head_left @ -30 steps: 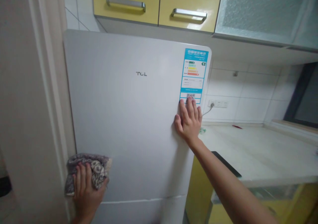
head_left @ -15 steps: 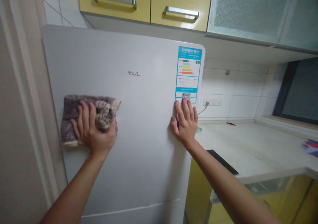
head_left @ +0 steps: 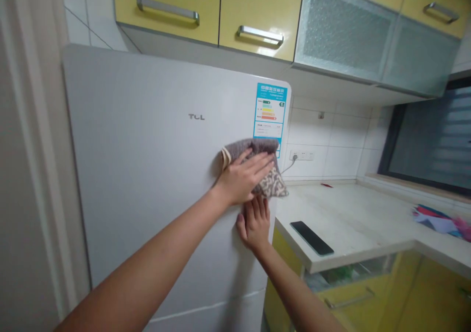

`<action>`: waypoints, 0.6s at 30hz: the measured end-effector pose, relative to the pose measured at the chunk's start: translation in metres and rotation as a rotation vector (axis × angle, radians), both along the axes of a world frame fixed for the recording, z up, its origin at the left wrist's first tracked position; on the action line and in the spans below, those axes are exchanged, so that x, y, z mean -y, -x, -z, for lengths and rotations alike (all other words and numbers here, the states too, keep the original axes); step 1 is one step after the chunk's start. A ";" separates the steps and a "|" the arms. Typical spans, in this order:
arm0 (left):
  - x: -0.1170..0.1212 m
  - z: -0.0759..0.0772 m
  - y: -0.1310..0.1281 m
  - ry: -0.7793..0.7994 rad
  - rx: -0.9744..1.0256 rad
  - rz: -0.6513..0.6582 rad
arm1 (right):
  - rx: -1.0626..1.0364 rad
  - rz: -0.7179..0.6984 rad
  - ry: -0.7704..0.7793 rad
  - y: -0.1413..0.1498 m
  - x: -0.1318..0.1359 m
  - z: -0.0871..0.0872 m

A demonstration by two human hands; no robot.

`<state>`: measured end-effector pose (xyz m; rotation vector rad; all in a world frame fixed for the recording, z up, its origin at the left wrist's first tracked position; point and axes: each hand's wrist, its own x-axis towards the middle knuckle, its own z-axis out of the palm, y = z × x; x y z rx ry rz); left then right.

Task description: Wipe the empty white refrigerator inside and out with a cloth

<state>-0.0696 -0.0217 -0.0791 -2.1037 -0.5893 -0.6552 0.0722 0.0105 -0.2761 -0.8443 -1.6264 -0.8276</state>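
Note:
A grey-brown patterned cloth (head_left: pixel 274 182) lies pressed against the upper right of the silver refrigerator door (head_left: pixel 147 175), covering the lower part of the blue energy label (head_left: pixel 268 106). My left hand (head_left: pixel 243 177) holds the cloth to the door, its fingers stretched over it toward the right. Its thumb is hard to make out. Just below, my right hand (head_left: pixel 254 226) rests flat on the door near its right edge, fingers pointing up and holding nothing. Its fingertips come close to the cloth's lower edge.
A black phone (head_left: pixel 311 237) lies on the white countertop (head_left: pixel 360 219) to the right. Farther along are colourful items (head_left: pixel 437 219). Yellow cabinets (head_left: pixel 261 8) hang overhead. A plugged-in cord (head_left: pixel 290 165) runs from the wall socket. A curtain (head_left: pixel 33 150) hangs at the left.
My left hand has carried the cloth across the door from the left side to the right edge. My right hand has slid down, away from the label. The view has turned slightly right.

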 end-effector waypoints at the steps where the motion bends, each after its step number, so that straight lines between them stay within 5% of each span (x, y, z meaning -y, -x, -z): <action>1: 0.003 0.027 0.004 0.029 -0.019 -0.015 | 0.034 -0.012 0.009 -0.006 0.004 0.019; 4: 0.017 0.123 0.034 0.136 -0.035 -0.084 | 0.194 -0.034 0.049 -0.030 0.024 0.072; 8: 0.038 0.268 0.104 0.308 -0.028 -0.256 | 0.361 0.051 0.150 -0.067 0.056 0.131; 11: 0.051 0.349 0.174 0.409 -0.099 -0.293 | 0.412 0.099 0.239 -0.091 0.073 0.157; 13: 0.059 0.369 0.222 0.476 -0.137 -0.317 | 0.465 0.079 0.251 -0.103 0.076 0.156; 14: 0.062 0.366 0.244 0.476 -0.129 -0.321 | 0.487 0.064 0.243 -0.106 0.073 0.148; 16: 0.068 0.334 0.276 0.384 0.024 -0.363 | 0.491 0.050 0.208 -0.105 0.061 0.119; 18: 0.070 0.273 0.290 0.198 0.332 -0.419 | 0.428 0.066 0.157 -0.093 0.043 0.081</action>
